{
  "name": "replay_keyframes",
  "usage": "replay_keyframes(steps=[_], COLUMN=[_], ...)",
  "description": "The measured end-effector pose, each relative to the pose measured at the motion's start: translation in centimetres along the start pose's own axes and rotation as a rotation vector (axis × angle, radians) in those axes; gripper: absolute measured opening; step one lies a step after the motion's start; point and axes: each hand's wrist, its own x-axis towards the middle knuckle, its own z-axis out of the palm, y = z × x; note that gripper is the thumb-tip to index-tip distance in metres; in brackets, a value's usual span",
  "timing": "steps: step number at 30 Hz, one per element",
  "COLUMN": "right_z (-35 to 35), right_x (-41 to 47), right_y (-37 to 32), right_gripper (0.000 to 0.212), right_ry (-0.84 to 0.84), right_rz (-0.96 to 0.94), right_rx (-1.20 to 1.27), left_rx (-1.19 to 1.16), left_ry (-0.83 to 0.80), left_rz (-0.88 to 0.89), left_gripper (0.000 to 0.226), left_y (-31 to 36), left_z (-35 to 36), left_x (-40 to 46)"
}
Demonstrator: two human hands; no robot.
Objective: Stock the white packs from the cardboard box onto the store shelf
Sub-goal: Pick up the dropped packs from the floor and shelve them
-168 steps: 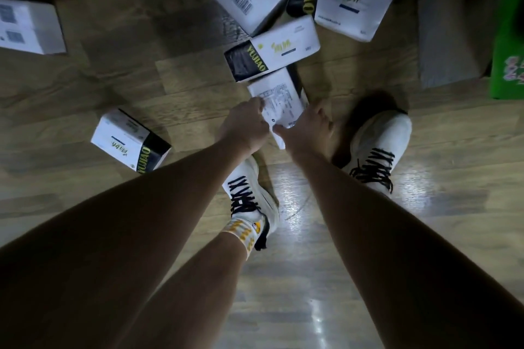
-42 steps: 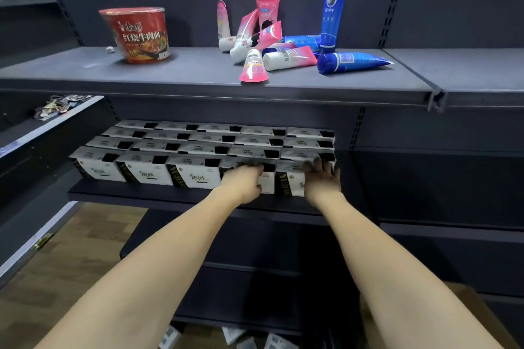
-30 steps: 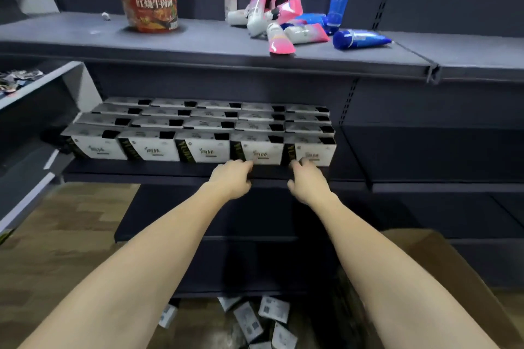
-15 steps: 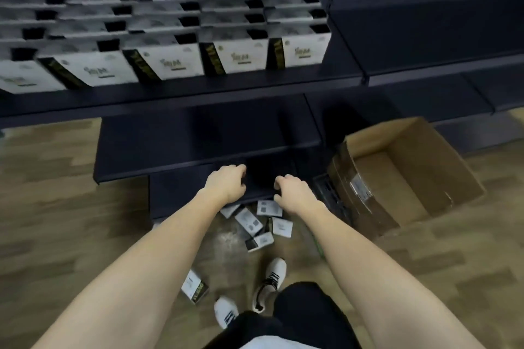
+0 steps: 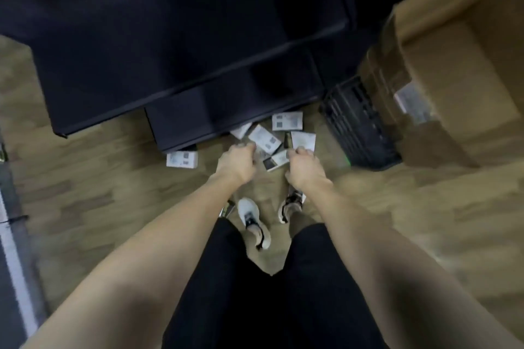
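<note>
Both hands have dropped from the shelf: my left hand point(image 5: 236, 163) and right hand point(image 5: 303, 168), fingers loosely curled and empty, reach toward the scattered white rectangular packs point(image 5: 263, 137) on the wooden floor point(image 5: 85, 190) for restocking.

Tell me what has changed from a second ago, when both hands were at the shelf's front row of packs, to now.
Both hands have left the stocked shelf and come down toward the floor: the left hand and right hand, loosely curled and holding nothing, now reach over the loose white packs on the wooden floor. The cardboard box still lies open at the right.
</note>
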Motion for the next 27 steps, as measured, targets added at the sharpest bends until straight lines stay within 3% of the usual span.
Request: replay_keyframes(steps=[6,9,13,27], right_z=[8.3,13.4,20.1,35.2], right_x=[6.0,9.5,14.2,27.9], right_y=[2.6,3.3,4.2,8.1], right_gripper=[0.051,0.058,0.051,0.049], right_ry=[-0.037,-0.044,-0.044,0.081], right_rz=[0.037,0.069,0.061,0.005], right_rx=[0.037,0.045,0.004,-0.113], left_rx=[-0.017,-0.010,0.014,0.039], left_ry=[-0.085,-0.111,-0.147,-0.160], left_rz=[-0.014,-0.003,0.030,0.127], left_gripper=[0.041,0.032,0.034,0.034], left_y=[-2.1,-3.5,-6.5,-15.1], left_z=[8.4,13.1,19.5,34.7], left_x=[7.1,10.8,14.9,31.7])
